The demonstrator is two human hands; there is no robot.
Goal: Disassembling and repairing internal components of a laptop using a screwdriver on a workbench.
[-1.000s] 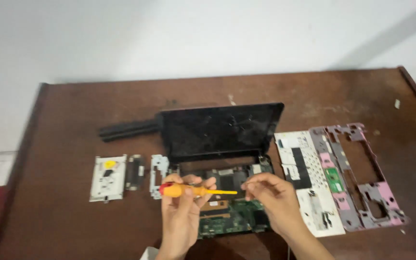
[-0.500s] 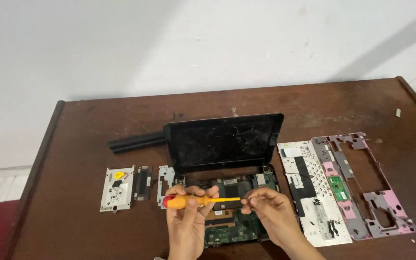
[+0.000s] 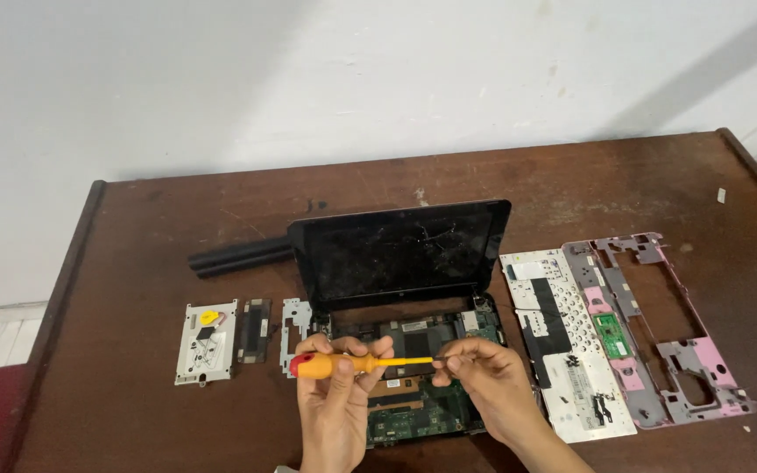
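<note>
I see my left hand (image 3: 335, 385) wrapped around the orange handle of a screwdriver (image 3: 363, 362), held level above the opened laptop (image 3: 400, 307) on the bench (image 3: 133, 403). My right hand (image 3: 484, 377) pinches the shaft's tip between fingertips. The detached keyboard panel (image 3: 562, 342) and pink frame (image 3: 659, 324) lie to the right.

On the counter (image 3: 133, 429) the opened laptop (image 3: 400, 254) sits mid-scene, its screen standing at the far side and its board (image 3: 413, 412) lying near. A battery (image 3: 238, 257) lies far left, behind the screen's edge. Left of the board lie a drive (image 3: 207, 342), a small module (image 3: 256, 330) and a bracket (image 3: 294, 322). Right of the laptop lies the keyboard (image 3: 567, 350), and right of that the frame (image 3: 659, 324). Both hands hold a screwdriver (image 3: 352, 363) over the board.
</note>
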